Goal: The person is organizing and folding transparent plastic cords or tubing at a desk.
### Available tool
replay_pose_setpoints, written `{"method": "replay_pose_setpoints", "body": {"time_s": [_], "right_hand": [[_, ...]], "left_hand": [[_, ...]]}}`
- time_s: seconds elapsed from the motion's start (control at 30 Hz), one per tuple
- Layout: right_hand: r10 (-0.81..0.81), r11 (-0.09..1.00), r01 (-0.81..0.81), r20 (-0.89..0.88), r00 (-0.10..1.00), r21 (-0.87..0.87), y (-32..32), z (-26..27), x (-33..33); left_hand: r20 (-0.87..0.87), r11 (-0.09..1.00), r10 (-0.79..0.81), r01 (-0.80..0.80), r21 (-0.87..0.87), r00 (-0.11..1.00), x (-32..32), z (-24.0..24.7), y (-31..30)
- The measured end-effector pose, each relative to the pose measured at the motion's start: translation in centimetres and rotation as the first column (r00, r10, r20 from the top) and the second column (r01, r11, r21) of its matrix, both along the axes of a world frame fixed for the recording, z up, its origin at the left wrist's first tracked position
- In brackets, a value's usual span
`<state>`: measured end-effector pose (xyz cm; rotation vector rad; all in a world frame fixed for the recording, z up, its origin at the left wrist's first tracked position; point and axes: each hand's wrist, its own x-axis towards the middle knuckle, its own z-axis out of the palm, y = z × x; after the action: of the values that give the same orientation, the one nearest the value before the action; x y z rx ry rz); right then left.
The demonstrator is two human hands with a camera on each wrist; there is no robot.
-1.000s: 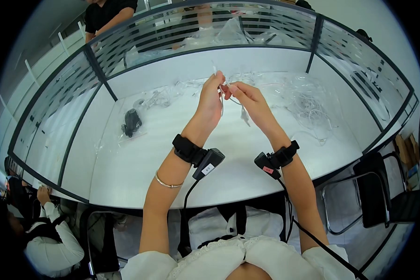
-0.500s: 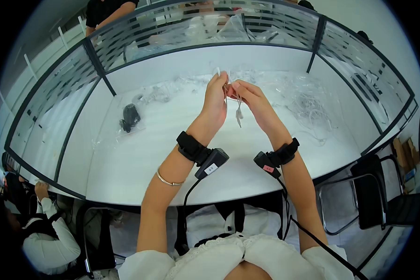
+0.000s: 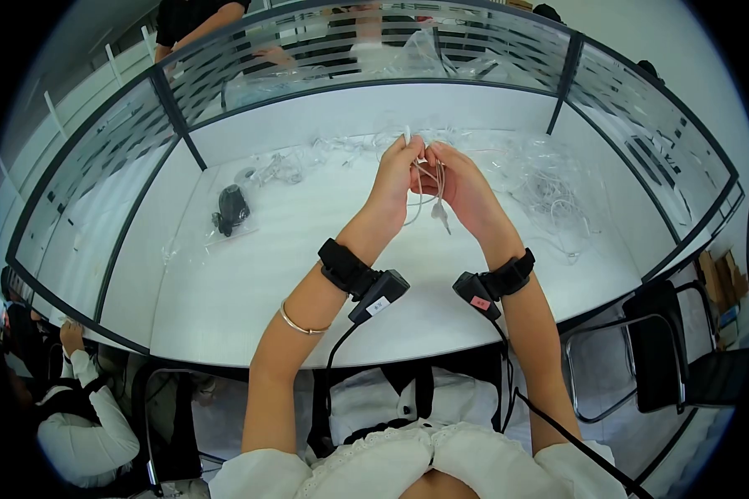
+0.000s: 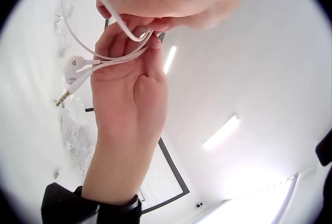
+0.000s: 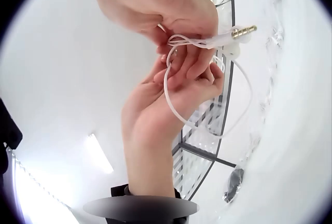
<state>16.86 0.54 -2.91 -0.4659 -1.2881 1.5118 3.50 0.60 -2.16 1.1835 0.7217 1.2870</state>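
Observation:
White wired earphones hang between my two raised hands over the desk (image 3: 308, 308). My left hand (image 3: 391, 179) pinches part of the cable between thumb and fingers. Close beside it, my right hand (image 3: 466, 183) grips the bunched cable, its fingers curled round the strands. Below the right fingers dangle the gold-tipped plug (image 4: 72, 86) and an earbud (image 4: 77, 62), plain in the left wrist view. A loose loop of cable (image 5: 179, 114) crosses in front of the left hand in the right wrist view. The fingertips of both hands nearly meet and partly hide the strands.
On the desk's left lies a black item (image 3: 233, 208) in a clear bag. A tangle of white cables (image 3: 549, 191) in plastic lies right, with more pieces (image 3: 283, 169) along the back. A framed partition (image 3: 374, 83) surrounds the desk. Chairs (image 3: 666, 349) and other people are beyond.
Both hands have shifted slightly right. The right hand has turned, showing more palm, and the cable now hangs in wider loops, with the plug end below the right fingers.

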Motion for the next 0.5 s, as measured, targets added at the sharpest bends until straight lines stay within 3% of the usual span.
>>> {"method": "replay_pose_setpoints", "body": {"time_s": [0.23, 0.47, 0.5], "right_hand": [[0.005, 0.99, -0.006, -0.012, 1.0, -0.141, -0.1, -0.2, -0.3], [-0.164, 0.981, 0.166, 0.03, 0.986, -0.096, 0.1, -0.5, -0.7], [-0.182, 0.979, 0.184, 0.036, 0.983, -0.088, 0.1, -0.4, -0.8]], "left_hand": [[-0.002, 0.993, 0.099, -0.099, 0.072, 0.995, 0.8, -0.1, -0.6], [0.03, 0.991, 0.122, -0.123, 0.044, 0.992, 1.3, -1.0, 0.1], [0.042, 0.993, 0.069, -0.073, 0.088, 0.997, 0.9, -1.2, 0.6]]}}
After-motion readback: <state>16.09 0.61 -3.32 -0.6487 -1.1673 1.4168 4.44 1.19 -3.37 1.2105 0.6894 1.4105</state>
